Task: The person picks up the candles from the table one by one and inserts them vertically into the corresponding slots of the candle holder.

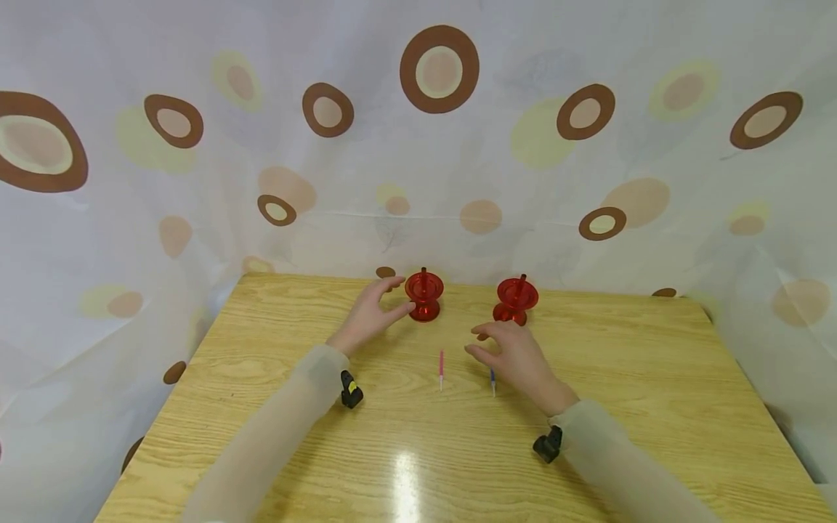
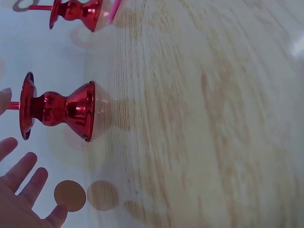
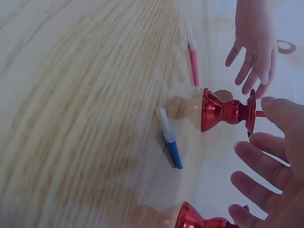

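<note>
Two shiny red candle holders, each with a dish and a central stem, stand upright at the back of the wooden table. My left hand [image 1: 370,312] is beside the left candle holder [image 1: 425,296], thumb and fingers spread around its near side with nothing gripped. My right hand [image 1: 516,356] hovers in front of the right candle holder [image 1: 515,299], fingers loosely bent and holding nothing. Between the hands lies a pink pen-like stick [image 1: 441,369] with a white tip. A blue one [image 3: 173,149], also white-tipped, lies below my right hand, partly hidden by it in the head view.
The wood-grain table [image 1: 294,450] reaches back to a white curtain [image 1: 523,181] patterned with brown and yellow circles, which also hangs at both sides. Small black cameras [image 1: 548,444] are strapped to both wrists.
</note>
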`<state>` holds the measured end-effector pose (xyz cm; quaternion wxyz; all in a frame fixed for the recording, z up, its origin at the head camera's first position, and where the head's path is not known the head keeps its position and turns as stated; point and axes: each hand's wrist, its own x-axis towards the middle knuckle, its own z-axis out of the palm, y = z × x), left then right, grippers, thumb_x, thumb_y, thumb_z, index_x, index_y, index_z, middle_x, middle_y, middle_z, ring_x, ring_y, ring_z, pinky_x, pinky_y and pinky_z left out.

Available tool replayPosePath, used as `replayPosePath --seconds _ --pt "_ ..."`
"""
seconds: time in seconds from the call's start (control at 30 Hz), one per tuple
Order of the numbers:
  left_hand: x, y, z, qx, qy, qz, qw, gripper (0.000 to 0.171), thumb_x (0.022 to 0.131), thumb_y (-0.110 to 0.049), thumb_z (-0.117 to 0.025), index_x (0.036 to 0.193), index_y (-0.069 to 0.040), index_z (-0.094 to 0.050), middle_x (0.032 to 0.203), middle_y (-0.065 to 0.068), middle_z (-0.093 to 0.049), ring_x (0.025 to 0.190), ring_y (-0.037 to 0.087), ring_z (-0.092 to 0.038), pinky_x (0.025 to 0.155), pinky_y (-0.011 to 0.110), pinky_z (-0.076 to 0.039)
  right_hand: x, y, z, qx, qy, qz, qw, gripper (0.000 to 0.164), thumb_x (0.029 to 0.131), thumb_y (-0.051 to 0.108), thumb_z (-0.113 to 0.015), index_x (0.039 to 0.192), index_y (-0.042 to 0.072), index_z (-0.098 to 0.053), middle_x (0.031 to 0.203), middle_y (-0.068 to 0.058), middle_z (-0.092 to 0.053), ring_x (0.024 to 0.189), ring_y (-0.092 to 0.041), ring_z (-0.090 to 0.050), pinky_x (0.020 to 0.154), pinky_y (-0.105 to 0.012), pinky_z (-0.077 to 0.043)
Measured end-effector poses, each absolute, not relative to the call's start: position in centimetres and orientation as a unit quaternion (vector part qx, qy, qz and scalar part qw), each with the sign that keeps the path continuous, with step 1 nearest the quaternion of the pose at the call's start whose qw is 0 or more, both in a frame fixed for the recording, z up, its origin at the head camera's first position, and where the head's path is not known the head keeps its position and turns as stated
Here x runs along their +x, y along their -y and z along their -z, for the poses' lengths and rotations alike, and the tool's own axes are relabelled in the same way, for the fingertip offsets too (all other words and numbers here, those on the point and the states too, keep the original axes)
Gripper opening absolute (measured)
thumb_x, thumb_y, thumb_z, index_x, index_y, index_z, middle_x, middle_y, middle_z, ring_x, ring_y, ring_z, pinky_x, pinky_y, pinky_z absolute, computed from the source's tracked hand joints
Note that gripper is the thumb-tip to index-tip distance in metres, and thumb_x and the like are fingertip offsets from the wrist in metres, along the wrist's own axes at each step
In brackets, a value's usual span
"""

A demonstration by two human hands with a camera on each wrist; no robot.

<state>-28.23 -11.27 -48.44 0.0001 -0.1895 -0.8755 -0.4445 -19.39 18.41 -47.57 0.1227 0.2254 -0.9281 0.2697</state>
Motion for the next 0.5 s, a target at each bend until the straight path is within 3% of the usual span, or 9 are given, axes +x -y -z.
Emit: replayPosePath --seconds 0.5 --pt "-28.67 11.01 48.24 -0.189 0.88 0.436 -0.009 0.065 0.1 -0.04 -0.071 0.154 -0.011 -0.049 0.154 0.013 -0.05 0.141 0.032 -0.048 0.117 0.051 -0.039 -19.27 -17.33 47.91 0.234 0.927 -0.276 0.097 0.033 0.093 0.027 -0.081 0.115 0.003 -0.076 0.107 -0.009 -0.077 0.095 -0.028 -0.069 0.082 -0.044 -0.057"
